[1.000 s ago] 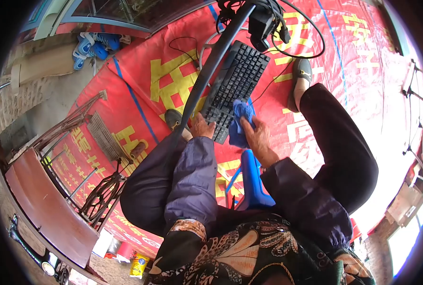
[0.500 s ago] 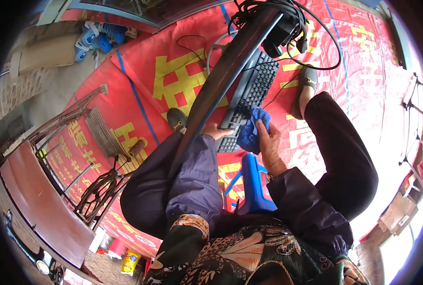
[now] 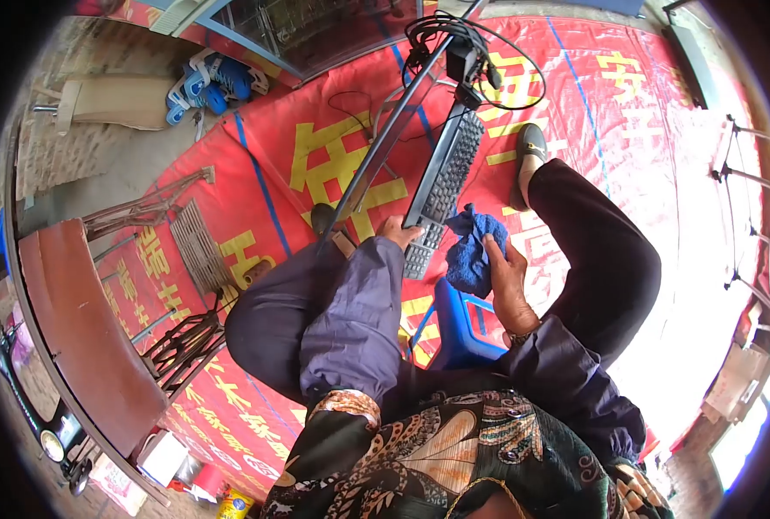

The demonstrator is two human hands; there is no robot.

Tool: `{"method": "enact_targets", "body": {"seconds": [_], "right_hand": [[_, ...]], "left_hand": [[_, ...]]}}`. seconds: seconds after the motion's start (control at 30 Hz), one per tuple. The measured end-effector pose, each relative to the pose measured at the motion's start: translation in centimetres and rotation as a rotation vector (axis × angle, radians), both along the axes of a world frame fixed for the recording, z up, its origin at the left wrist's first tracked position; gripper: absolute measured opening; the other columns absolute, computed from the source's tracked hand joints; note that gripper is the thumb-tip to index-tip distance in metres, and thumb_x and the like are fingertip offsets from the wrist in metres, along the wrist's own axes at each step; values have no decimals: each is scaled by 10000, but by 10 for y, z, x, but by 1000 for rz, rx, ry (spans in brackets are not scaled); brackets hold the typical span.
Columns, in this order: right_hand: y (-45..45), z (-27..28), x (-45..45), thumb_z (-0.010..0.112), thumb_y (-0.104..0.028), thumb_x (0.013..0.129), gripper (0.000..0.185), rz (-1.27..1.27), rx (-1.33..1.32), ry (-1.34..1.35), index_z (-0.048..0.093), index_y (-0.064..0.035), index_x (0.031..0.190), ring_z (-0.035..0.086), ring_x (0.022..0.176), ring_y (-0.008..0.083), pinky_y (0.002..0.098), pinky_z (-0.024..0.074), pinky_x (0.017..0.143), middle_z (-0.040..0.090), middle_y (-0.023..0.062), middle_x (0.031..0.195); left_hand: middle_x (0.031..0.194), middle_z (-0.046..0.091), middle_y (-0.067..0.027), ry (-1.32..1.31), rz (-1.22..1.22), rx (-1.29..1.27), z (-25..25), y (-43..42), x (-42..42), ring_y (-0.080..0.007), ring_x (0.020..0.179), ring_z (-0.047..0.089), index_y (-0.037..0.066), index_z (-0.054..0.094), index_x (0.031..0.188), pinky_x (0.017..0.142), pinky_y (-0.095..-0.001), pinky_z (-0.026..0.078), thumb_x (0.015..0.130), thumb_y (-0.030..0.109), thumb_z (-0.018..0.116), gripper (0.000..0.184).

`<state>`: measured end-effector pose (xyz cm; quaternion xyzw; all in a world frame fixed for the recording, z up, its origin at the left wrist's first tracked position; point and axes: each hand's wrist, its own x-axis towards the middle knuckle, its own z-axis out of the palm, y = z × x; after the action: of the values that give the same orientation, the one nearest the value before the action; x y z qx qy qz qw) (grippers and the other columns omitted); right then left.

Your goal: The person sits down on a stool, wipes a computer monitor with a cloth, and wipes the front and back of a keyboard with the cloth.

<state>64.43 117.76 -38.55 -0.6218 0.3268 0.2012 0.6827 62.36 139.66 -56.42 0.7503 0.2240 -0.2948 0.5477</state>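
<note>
A black keyboard (image 3: 445,173) is tilted on its side between my knees, its keys facing right. My left hand (image 3: 399,232) grips its near end, thumb on the key side. In my right hand (image 3: 509,277) is a crumpled blue cloth (image 3: 471,259), pinched just right of the keyboard and apart from it. A thin dark panel (image 3: 383,143), seen edge-on, leans by my left leg, with a bundle of black cables (image 3: 463,56) at its top. A blue plastic stool (image 3: 461,333) shows beneath my hands.
A red sheet with yellow characters (image 3: 316,164) covers the ground. To the left are a brown table (image 3: 82,329) with a metal treadle frame (image 3: 190,350). Blue and white skates (image 3: 212,82) lie at the upper left, near a glass-fronted cabinet (image 3: 307,30).
The keyboard has turned from nearly flat onto its side. My right hand has drawn the cloth off the keys to the right. The view has shifted, showing more of the cabinet.
</note>
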Motion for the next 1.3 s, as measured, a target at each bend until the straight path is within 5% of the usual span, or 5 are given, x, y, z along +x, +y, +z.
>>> {"method": "enact_targets", "body": {"seconds": [0.2, 0.27, 0.43, 0.7, 1.3], "right_hand": [[-29, 54, -30, 602, -241, 942, 260, 151, 102, -26, 649, 9, 997, 598, 690, 84, 242, 493, 628, 633, 5, 806], [-43, 65, -42, 601, -234, 942, 263, 193, 107, -57, 651, 15, 1012, 615, 705, 92, 250, 505, 641, 657, 25, 829], [-68, 102, -65, 613, -202, 933, 226, 157, 151, -153, 674, 1, 1010, 626, 672, 82, 236, 513, 614, 670, 13, 785], [-110, 135, -82, 616, -223, 937, 239, 92, 166, -264, 666, -2, 1013, 591, 663, 51, 214, 486, 621, 654, 2, 793], [-139, 154, -82, 616, -213, 939, 235, 11, 203, -372, 659, 0, 1029, 609, 699, 68, 225, 495, 636, 661, 13, 825]], "left_hand": [[874, 716, -133, -10, 118, -127, 7, 7, -7, -213, 772, 686, 2, 708, 932, 722, -346, 525, 731, 248, 763, 322], [934, 708, -68, 153, 273, -285, 61, 3, -15, -162, 820, 667, 18, 693, 1034, 781, -306, 507, 789, 114, 730, 266], [962, 712, -56, 199, 266, -291, 133, 5, -48, -158, 859, 667, 7, 709, 997, 803, -286, 512, 793, 137, 757, 247], [967, 702, -79, 131, 279, -321, 164, 3, -84, -177, 842, 670, -9, 657, 1089, 791, -298, 529, 823, 21, 675, 269], [820, 654, -16, -210, -25, 19, 284, -19, -123, -69, 735, 566, -9, 678, 948, 686, -255, 468, 832, 186, 706, 229]]}}
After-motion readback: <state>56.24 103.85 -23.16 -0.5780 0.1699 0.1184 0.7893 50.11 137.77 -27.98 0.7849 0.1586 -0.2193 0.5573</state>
